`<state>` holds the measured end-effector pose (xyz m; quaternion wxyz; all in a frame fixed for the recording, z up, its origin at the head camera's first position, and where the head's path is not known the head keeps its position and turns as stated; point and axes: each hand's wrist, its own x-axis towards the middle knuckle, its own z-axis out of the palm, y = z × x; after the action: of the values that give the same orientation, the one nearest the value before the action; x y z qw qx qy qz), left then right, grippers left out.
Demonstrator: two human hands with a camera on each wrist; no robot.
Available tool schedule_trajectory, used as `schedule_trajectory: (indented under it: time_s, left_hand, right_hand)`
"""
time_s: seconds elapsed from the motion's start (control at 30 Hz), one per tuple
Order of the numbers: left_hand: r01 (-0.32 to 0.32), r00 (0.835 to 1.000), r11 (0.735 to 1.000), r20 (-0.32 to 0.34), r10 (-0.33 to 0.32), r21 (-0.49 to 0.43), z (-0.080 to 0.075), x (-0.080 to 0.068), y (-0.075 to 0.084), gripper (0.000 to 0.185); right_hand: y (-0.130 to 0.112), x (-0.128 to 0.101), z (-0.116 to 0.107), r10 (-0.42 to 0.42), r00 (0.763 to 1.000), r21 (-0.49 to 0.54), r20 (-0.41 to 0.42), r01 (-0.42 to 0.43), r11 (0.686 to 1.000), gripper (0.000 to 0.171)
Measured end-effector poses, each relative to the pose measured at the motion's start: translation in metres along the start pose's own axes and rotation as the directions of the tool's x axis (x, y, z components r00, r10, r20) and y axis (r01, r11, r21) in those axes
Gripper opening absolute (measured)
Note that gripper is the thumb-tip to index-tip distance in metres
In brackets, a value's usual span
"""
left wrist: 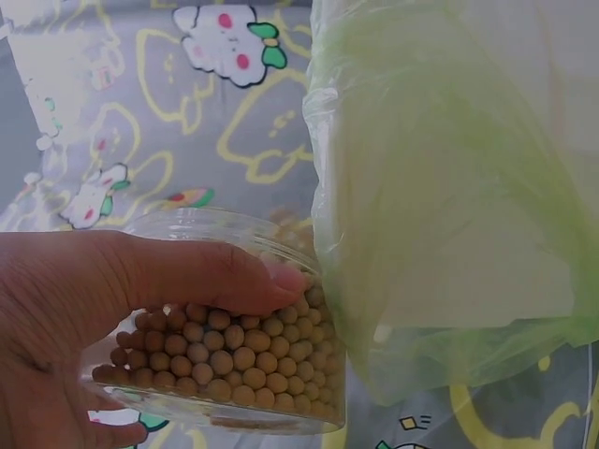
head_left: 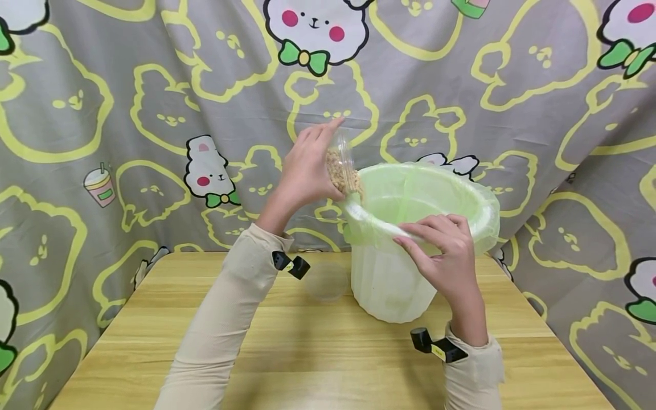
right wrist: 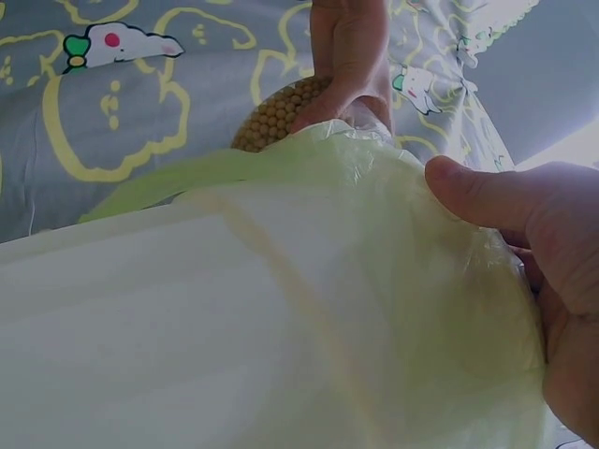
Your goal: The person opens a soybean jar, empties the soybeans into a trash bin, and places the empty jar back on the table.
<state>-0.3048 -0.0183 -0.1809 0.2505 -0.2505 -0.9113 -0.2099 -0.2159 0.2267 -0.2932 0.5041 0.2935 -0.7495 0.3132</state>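
Hands: 2 | bean jar (head_left: 342, 168): 1 | lined bin (head_left: 410, 250): 1 | lid (head_left: 326, 280): 1

The lined bin (head_left: 389, 285) stands at the back right of the desk (head_left: 154, 341), with a clear lid (head_left: 326, 280) just beside its left. Desk room lies open at front and left. The patterned curtain (head_left: 154, 114) closes off the back and right.

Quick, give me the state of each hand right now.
Left hand: grips a clear container of beans, tilted at the bin's rim.
Right hand: holds the near rim of the green-lined bin.
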Motion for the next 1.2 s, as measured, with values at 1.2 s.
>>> schedule_trajectory:
  time_s: [1.2]
  left_hand:
    - [-0.034, 0.999, 0.999, 0.013, 0.034, 0.001, 0.0013, -0.0002, 0.0070, 0.120]
  right_hand:
    - [-0.0028, 0.0006, 0.0016, 0.004, 1.000, -0.007, -0.006, -0.004, 1.000, 0.048]
